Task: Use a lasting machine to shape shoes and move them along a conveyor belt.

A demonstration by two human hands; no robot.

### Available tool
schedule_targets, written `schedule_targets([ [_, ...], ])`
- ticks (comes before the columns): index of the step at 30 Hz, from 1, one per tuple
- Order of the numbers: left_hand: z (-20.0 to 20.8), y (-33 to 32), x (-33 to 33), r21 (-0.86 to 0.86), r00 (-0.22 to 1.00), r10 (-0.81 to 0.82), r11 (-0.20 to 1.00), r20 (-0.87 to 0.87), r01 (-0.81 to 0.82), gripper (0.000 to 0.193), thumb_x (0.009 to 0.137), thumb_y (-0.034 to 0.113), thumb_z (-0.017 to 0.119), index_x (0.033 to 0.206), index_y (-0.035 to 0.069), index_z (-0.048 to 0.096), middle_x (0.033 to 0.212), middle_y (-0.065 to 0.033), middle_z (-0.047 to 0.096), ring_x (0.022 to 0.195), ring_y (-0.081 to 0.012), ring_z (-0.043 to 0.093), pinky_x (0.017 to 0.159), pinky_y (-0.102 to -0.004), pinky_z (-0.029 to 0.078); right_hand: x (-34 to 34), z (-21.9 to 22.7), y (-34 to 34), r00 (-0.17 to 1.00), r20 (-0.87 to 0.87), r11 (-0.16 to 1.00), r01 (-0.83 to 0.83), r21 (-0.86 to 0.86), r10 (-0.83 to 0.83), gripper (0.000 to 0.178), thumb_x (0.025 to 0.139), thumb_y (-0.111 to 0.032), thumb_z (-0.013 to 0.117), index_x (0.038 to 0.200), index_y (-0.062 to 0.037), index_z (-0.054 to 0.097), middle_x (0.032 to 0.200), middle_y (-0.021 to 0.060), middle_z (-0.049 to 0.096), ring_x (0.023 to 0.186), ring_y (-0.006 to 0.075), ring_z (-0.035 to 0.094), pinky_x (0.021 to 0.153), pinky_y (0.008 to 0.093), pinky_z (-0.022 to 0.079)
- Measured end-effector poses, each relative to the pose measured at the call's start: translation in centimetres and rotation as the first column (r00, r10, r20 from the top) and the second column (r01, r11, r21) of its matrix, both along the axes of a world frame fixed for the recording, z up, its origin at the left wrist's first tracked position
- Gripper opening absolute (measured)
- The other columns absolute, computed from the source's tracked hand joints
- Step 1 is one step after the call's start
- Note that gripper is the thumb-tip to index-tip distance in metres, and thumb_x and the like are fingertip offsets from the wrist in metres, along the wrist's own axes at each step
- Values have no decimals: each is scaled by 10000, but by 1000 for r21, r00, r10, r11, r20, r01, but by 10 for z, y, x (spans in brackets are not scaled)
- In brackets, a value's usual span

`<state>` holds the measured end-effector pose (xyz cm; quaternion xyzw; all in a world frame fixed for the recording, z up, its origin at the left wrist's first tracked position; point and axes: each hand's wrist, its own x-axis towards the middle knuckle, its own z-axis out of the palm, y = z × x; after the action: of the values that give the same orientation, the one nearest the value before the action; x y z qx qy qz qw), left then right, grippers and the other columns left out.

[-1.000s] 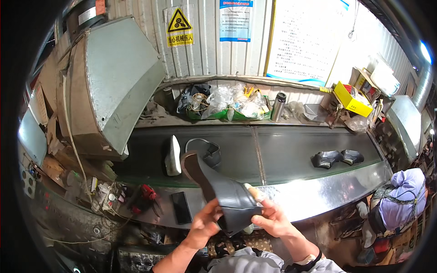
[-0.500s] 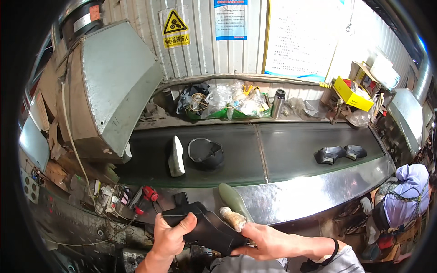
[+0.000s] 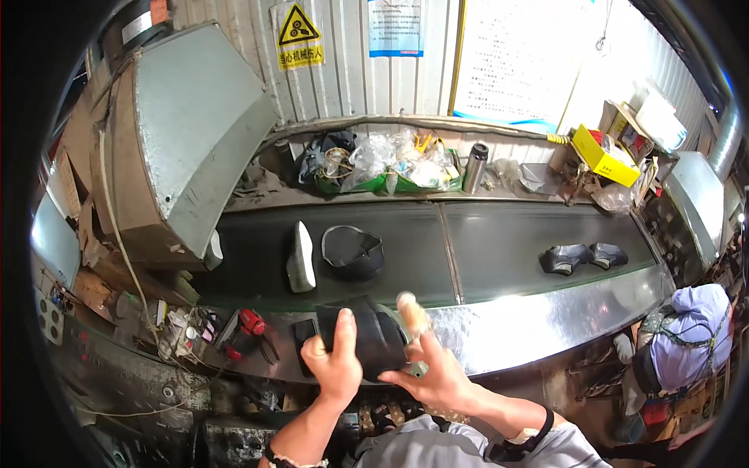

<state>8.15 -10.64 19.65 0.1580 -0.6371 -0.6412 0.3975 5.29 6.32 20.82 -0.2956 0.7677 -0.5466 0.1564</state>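
A black shoe upper (image 3: 373, 337) is held over the front edge of the metal ledge. My left hand (image 3: 337, 363) grips its left side, thumb up along the near face. At its right edge, my right hand (image 3: 437, 382) has the thumb against the lower part, and a finger in a pale, worn wrapping points up beside the rim. That finger is blurred, and the other right fingers are partly hidden. A bit of pale green surface (image 3: 419, 367) shows between the right thumb and finger. Close to my left hand lies a dark flat block (image 3: 305, 335).
On the dark conveyor belt (image 3: 499, 242) stand a whitish shoe last (image 3: 300, 259), another black upper (image 3: 353, 253) and two small black shoe pieces (image 3: 583, 257). Red-handled pliers (image 3: 251, 324) lie left on the metal ledge (image 3: 538, 320). Behind are a steel flask (image 3: 476, 168) and a yellow box (image 3: 605, 156).
The black upper has been raised and turned more upright, with both hands higher. The wrapped right finger now points upward. The green last, plain before, is mostly hidden.
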Motion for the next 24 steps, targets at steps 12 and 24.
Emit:
schedule_targets([
  [12, -97, -23, -24, 897, 788, -489, 27, -374, 442, 764, 988, 657, 397, 1227, -27, 637, 1136, -157, 709, 1036, -290, 682, 983, -391, 511, 4, -47, 43, 996, -89, 909, 23, 416, 15, 346, 959, -232, 673, 1158, 43, 606, 908, 86, 655, 831, 244, 637, 1064, 383, 446],
  [24, -229, -69, -128, -226, 615, -134, 852, 777, 471, 331, 899, 324, 716, 1030, 22, 753, 1021, -193, 713, 965, -326, 682, 870, -407, 509, 60, -242, 54, 788, -615, 958, 146, 246, 38, 136, 828, -150, 745, 891, -78, 648, 955, 107, 588, 918, 293, 582, 1113, 562, 411],
])
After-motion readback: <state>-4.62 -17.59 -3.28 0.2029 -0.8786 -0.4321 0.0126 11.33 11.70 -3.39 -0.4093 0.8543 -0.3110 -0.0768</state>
